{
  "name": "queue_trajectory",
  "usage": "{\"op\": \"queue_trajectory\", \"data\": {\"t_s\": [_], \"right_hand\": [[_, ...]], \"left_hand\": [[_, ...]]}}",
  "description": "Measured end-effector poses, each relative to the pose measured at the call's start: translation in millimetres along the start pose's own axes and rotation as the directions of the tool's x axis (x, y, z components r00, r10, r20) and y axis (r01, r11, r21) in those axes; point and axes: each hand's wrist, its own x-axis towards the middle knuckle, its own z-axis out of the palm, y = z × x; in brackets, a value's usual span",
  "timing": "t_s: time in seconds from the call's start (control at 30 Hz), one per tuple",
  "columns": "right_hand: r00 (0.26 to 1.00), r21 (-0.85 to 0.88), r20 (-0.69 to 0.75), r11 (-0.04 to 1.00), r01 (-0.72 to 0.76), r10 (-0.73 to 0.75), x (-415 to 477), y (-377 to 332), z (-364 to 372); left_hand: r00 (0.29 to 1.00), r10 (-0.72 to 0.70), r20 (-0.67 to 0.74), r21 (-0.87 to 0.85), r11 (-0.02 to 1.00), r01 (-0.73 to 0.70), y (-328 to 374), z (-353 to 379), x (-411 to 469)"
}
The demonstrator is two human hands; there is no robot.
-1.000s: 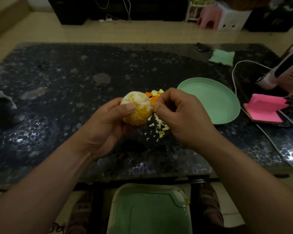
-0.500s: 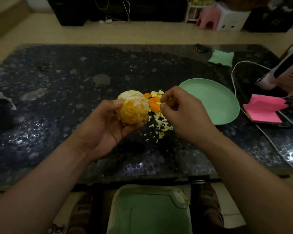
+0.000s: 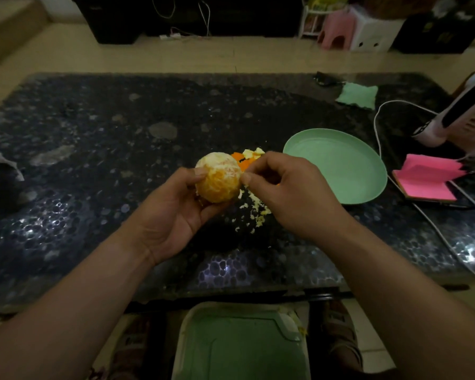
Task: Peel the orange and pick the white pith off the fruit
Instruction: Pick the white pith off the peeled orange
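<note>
One round green plastic plate (image 3: 337, 165) lies just right of the hands, with one pink sticky-note pad (image 3: 425, 178) and one white cable (image 3: 379, 124) beyond it. Orange peel pieces (image 3: 237, 157) and pale pith scraps (image 3: 251, 212) litter the dark pebbled glass surface (image 3: 93, 160), whose near edge crosses under both forearms. The left hand (image 3: 173, 212) grips the single peeled orange (image 3: 218, 178) above mid-surface. The right hand (image 3: 285, 193) pinches its right side.

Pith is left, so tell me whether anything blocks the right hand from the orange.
Nothing visible does. The right hand pinches at the orange, which the left hand grips; peel scraps lie on the table below, not between.
</note>
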Motion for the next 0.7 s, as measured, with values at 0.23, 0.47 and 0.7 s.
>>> {"op": "queue_trajectory", "data": {"t_s": [0.23,0.47,0.7], "right_hand": [[1.000,-0.012,-0.012,1.000,0.022,-0.022,-7.2,-6.5,-2.8],[0.996,-0.128,-0.017,0.988,0.081,-0.084,-8.5,-6.4,-2.8],[0.975,-0.237,-0.112,0.958,0.160,-0.191,-8.3,-9.1,5.8]], "left_hand": [[0.999,0.037,-0.008,0.101,0.994,-0.036,-0.8,0.5,0.2],[0.997,0.078,-0.022,0.175,0.982,-0.073,-4.0,0.8,1.3],[0.996,0.086,-0.014,0.179,0.980,-0.082,-5.9,3.1,0.9]]}}
